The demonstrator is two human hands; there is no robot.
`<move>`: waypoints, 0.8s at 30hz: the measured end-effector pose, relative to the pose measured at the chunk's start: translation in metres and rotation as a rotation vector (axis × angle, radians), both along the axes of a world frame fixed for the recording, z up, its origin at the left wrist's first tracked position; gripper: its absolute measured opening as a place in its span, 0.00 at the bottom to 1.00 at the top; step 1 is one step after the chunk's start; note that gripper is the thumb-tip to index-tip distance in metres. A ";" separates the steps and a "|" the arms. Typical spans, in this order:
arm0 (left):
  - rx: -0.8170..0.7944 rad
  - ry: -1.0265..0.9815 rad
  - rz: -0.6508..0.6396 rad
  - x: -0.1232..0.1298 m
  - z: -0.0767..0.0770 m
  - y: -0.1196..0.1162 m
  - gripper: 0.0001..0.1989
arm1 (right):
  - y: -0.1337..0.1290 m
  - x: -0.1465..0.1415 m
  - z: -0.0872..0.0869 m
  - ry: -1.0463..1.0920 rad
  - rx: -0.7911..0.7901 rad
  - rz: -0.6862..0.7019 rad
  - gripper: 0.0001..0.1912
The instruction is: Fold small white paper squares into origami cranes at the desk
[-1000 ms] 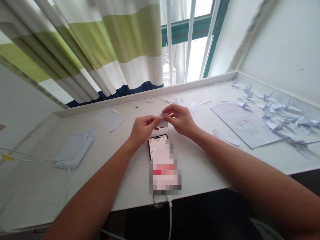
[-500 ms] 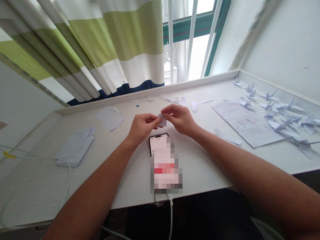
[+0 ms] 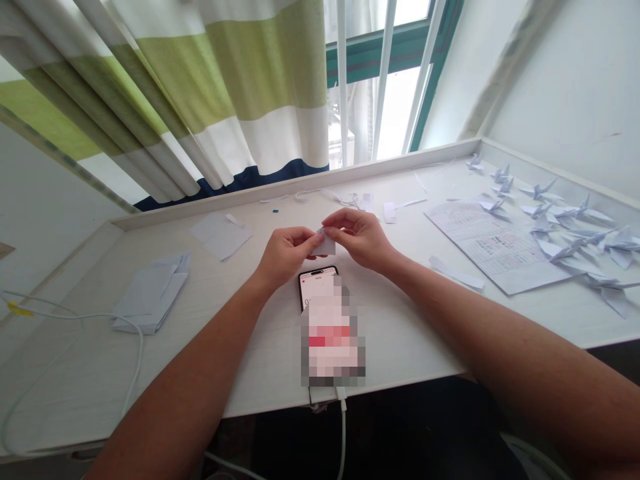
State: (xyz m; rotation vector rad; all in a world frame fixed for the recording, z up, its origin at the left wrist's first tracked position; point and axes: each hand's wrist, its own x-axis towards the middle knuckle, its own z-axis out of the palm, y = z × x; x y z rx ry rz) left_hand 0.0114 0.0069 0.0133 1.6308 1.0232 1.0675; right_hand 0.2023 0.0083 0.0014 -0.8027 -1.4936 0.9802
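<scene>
Between my two hands is a small piece of folded white paper (image 3: 327, 247), held above the table just beyond the phone. My left hand (image 3: 290, 253) pinches its left side, thumb on top and some fingertips showing underneath. The thumb and forefinger of my right hand (image 3: 361, 237) close on its upper right edge. The exact folds are too small to make out. Below the hands lies a phone (image 3: 320, 279) with its screen lit, its lower part blurred out.
Several folded paper cranes (image 3: 563, 250) crowd the right side, some on a written sheet (image 3: 480, 247). Folded papers (image 3: 153, 293) and a white cable (image 3: 137, 360) lie at left. Paper scraps (image 3: 390, 212) sit toward the raised back edge; a paper strip (image 3: 455, 272) lies near my right forearm.
The folded paper between my fingers has turned slightly, and more of its flat face shows. Both hands stay almost in the same place.
</scene>
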 end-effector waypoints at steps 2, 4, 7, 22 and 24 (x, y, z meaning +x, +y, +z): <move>0.004 0.008 -0.003 -0.001 0.000 0.000 0.22 | 0.000 -0.001 0.000 0.002 -0.016 0.008 0.09; 0.018 0.020 0.001 -0.001 -0.001 0.000 0.21 | 0.000 -0.001 0.000 0.005 -0.025 0.012 0.11; 0.021 0.015 -0.002 -0.002 -0.002 -0.002 0.20 | 0.000 -0.001 -0.001 0.029 -0.036 0.000 0.14; -0.164 -0.020 -0.091 -0.002 0.003 -0.001 0.25 | 0.006 0.003 -0.004 0.165 -0.127 0.005 0.15; -0.179 -0.029 -0.092 -0.002 0.003 -0.002 0.25 | 0.005 0.003 -0.004 0.150 -0.121 0.005 0.15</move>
